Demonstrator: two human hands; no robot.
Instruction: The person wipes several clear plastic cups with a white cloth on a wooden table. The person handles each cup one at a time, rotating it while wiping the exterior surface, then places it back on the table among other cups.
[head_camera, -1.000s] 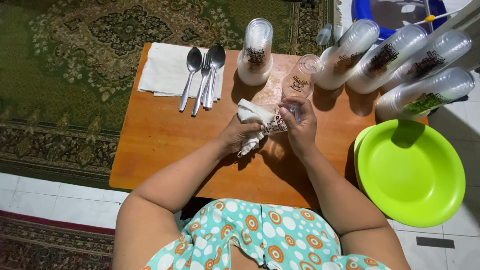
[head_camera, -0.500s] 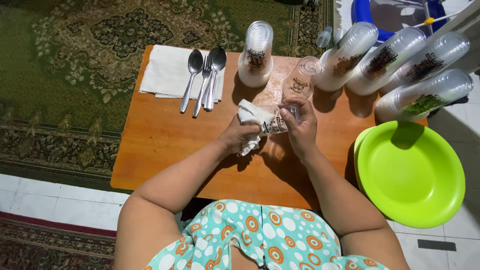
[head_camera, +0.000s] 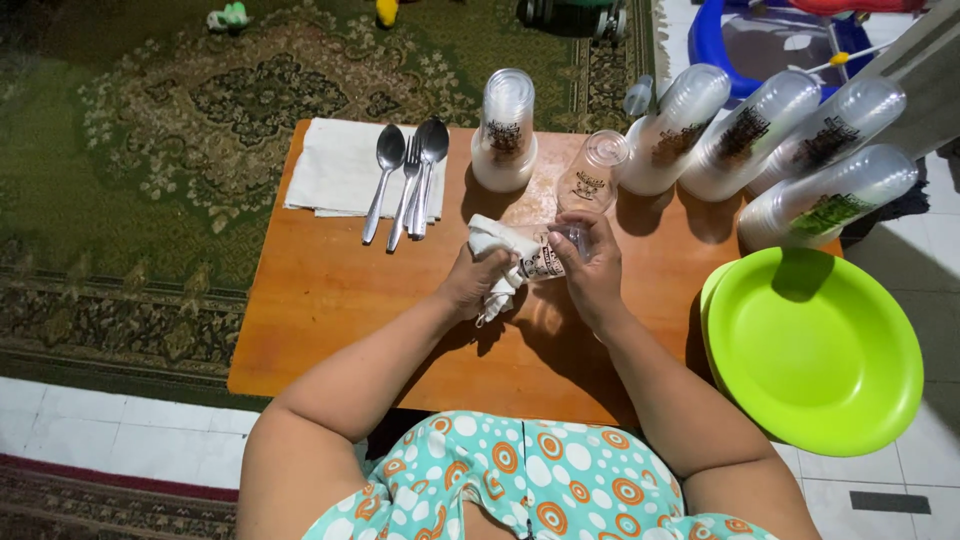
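My right hand (head_camera: 592, 268) grips a clear plastic cup (head_camera: 549, 257) with a dark print, held on its side above the orange table (head_camera: 330, 300). My left hand (head_camera: 474, 280) presses a white cloth (head_camera: 492, 242) into the cup's open end. Both hands sit over the middle of the table, just in front of an upturned clear cup (head_camera: 592, 172) and an upright stack of cups (head_camera: 503, 130).
Spoons and a fork (head_camera: 408, 176) lie on a folded white cloth (head_camera: 335, 166) at the back left. Several long stacks of cups (head_camera: 760, 140) lean at the back right. Green plates (head_camera: 812, 348) overhang the right edge. A patterned rug (head_camera: 130, 150) covers the floor.
The view has shifted slightly, so the table and hands sit a little lower and to the left. The hands keep working the cloth in the cup, with the cup turned a little.
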